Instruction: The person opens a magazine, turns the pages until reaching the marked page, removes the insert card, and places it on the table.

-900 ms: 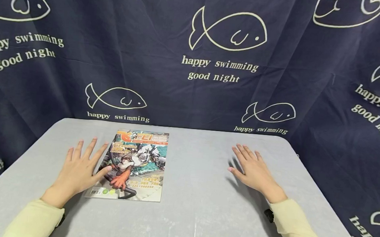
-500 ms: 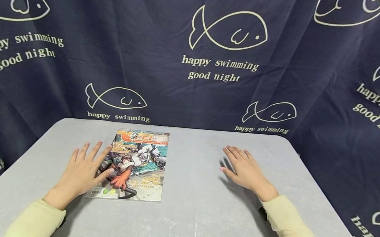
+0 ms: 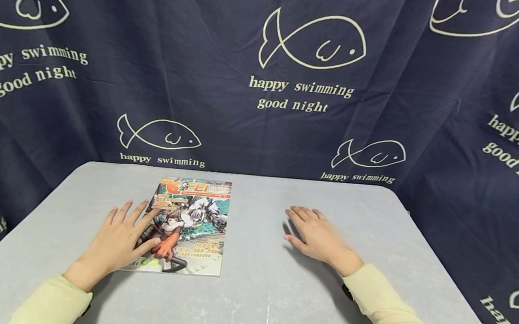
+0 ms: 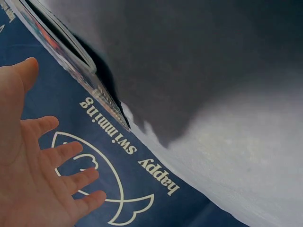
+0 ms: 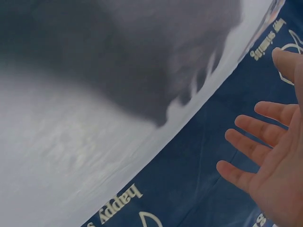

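A magazine with an illustrated cover and orange title lettering lies flat on the grey table, left of centre. My left hand hovers above its left edge, fingers spread, thumb and forefinger overlapping the cover in the head view. In the left wrist view a gap separates that hand from the magazine, whose edge is seen side-on. To the right of the magazine, my right hand is held over bare tabletop and casts a shadow on it. Its fingers are spread and hold nothing in the right wrist view.
The grey table has rounded far corners. A dark blue curtain with fish outlines and lettering hangs behind it and along both sides. Both forearms wear pale yellow sleeves, with a dark strap piece at each cuff.
My right hand has moved left and slightly nearer, towards the magazine. My left hand has shifted a little right and nearer, covering more of the magazine's left edge. The magazine has stayed put.
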A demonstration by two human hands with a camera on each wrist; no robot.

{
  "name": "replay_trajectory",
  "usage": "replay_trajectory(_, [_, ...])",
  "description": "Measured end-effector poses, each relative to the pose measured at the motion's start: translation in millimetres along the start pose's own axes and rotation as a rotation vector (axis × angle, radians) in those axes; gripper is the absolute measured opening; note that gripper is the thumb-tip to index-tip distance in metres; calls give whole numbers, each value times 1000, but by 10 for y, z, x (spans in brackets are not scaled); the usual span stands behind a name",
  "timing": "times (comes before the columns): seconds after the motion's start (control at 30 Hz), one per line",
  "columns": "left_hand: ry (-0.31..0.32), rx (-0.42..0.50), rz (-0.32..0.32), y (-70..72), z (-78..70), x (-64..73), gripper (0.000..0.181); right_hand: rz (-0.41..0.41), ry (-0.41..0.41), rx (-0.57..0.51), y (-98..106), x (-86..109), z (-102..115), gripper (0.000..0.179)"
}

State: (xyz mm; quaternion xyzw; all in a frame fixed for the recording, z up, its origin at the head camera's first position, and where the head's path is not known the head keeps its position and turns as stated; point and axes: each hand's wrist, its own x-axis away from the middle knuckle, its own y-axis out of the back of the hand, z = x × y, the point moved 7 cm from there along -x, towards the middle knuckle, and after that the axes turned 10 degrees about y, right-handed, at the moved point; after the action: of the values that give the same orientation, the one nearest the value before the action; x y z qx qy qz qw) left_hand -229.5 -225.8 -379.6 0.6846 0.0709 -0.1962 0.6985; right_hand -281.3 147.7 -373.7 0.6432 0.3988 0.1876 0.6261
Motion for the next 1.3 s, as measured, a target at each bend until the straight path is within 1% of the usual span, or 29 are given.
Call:
replay_trajectory(0.13, [-37, 10, -30, 6, -35, 5, 70, -1, 38, 7, -2, -54, 104, 61])
replay_trajectory(0.27, [-66, 15, -60, 1, -54, 9, 70, -28, 87, 28, -1, -106, 199, 60])
replay_trajectory(0.53, [-86, 3, -54, -24, -61, 14, 71, -22, 160, 33, -6, -223, 368, 57])
replay_trajectory(0.8, [-108, 4, -49, -23, -107, 29, 68, -34, 237, 49, -16, -307, 542, 56])
replay_trajectory(0.97, [-118, 3, -46, -16, -135, 35, 65, -5, 272, 59, -25, -357, 645, 54])
replay_trajectory(1.13, [-141, 3, -39, -21, -152, 32, 63, 25, 305, 76, -51, -406, 753, 52])
replay_trajectory(1.3, [-165, 24, -41, -16, -171, 37, 61, 48, 338, 78, -71, -451, 862, 50])
